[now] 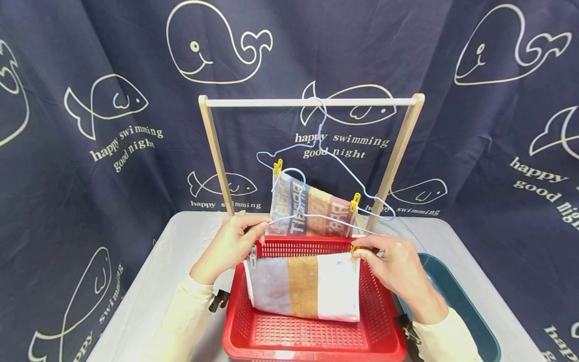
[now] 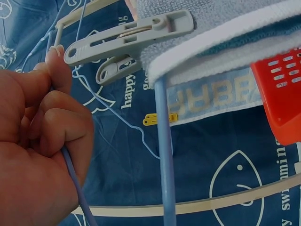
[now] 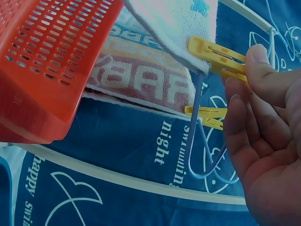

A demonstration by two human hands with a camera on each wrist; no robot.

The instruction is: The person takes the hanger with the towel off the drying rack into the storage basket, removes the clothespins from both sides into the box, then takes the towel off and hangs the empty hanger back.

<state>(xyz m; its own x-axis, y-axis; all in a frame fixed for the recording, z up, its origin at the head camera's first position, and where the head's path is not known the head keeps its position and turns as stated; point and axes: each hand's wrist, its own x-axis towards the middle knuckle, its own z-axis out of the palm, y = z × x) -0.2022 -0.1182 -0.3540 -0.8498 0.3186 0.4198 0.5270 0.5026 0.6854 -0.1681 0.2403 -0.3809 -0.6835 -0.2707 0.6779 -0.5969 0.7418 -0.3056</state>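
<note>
A blue wire hanger (image 1: pixel 334 220) is held over the basket with a folded striped towel (image 1: pixel 303 286) draped on its lower bar. My left hand (image 1: pixel 235 244) grips the hanger's left shoulder, its fingers curled round the wire in the left wrist view. Beside that hand, a grey clothespin (image 2: pixel 131 40) clamps the towel's left corner. My right hand (image 1: pixel 395 266) pinches a yellow clothespin (image 3: pixel 218 59) between thumb and fingers at the towel's right corner. In the right wrist view the clothespin's front end sits on the towel edge near the hanger wire.
A red basket (image 1: pixel 316 355) stands beneath the towel. Behind it, a rack with a white bar (image 1: pixel 262 103) carries another blue hanger (image 1: pixel 344 168), holding a patterned towel (image 1: pixel 312 208) with yellow clothespins (image 1: pixel 355 201). A teal basin (image 1: pixel 466 301) sits at the right.
</note>
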